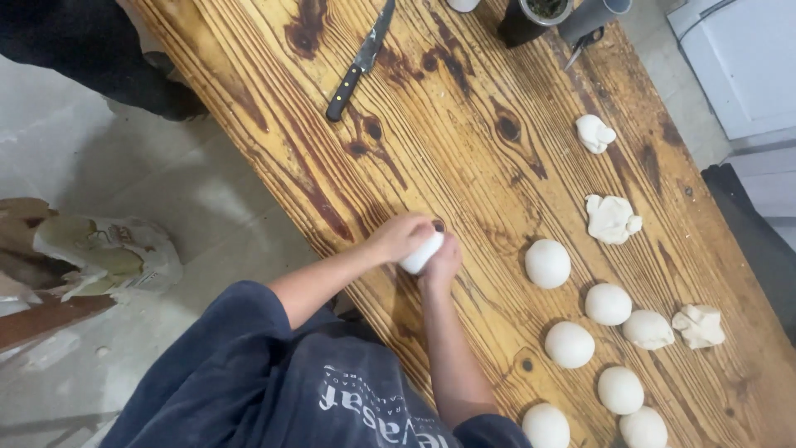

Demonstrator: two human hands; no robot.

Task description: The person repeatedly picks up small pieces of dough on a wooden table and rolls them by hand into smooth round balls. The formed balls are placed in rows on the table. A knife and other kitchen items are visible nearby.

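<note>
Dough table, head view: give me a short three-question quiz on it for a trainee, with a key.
1. True or false: both hands are cupped around one dough piece.
2. Which tool lies on the table at the far end from the balls? A) knife B) rolling pin C) whisk
3. Are the smooth balls to the person's right or left of the hands?

Key
1. True: the left hand and right hand enclose it.
2. A: a dark-handled knife.
3. Right, alongside a few rough lumps.
</note>
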